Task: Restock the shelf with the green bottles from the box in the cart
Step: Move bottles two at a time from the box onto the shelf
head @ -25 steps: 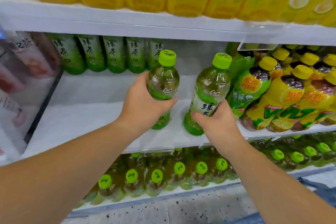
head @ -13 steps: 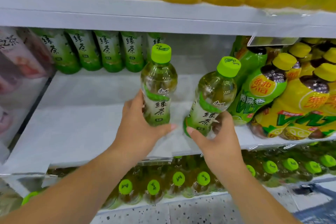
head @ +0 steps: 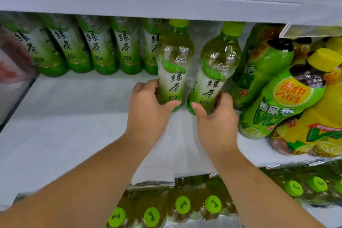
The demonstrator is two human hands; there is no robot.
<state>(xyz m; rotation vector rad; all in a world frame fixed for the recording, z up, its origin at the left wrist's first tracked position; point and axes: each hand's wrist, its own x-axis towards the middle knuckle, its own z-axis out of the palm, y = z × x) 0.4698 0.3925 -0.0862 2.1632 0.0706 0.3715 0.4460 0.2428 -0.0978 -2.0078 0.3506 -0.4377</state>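
Currently the left hand (head: pixel 148 109) and right hand (head: pixel 216 122) each grasp one green bottle (head: pixel 173 65) low on the shelf (head: pixel 64 116); a back row (head: pixel 77 46) stands beyond them, leaving bare shelf left of both unfilled.

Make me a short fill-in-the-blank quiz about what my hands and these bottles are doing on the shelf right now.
1. Each hand grips one clear plastic green-tea bottle, left hand, right hand, near its ____.
2. Both held bottles have ____ green caps.
3. The right-hand bottle tilts toward the ____.
4. The row of green-tea bottles stands at the shelf's ____.

Missing words: base; light; right; back
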